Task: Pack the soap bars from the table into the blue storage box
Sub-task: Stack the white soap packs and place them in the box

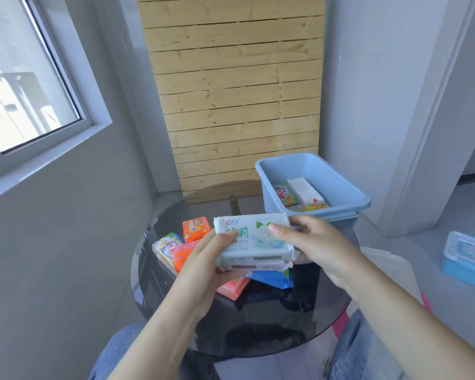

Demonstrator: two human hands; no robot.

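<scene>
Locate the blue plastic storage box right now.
Head view: the blue plastic storage box sits at the round glass table's far right edge, beyond the right hand.

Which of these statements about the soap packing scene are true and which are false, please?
1. Both hands, left hand and right hand, hold a white green-printed soap pack. True.
2. The blue plastic storage box is empty. False: several wrapped soap bars lie inside.
3. Orange wrapped soap bars remain on the round dark glass table. True.
4. The box sits on the floor. False: it stands on the table's far right edge.
</scene>
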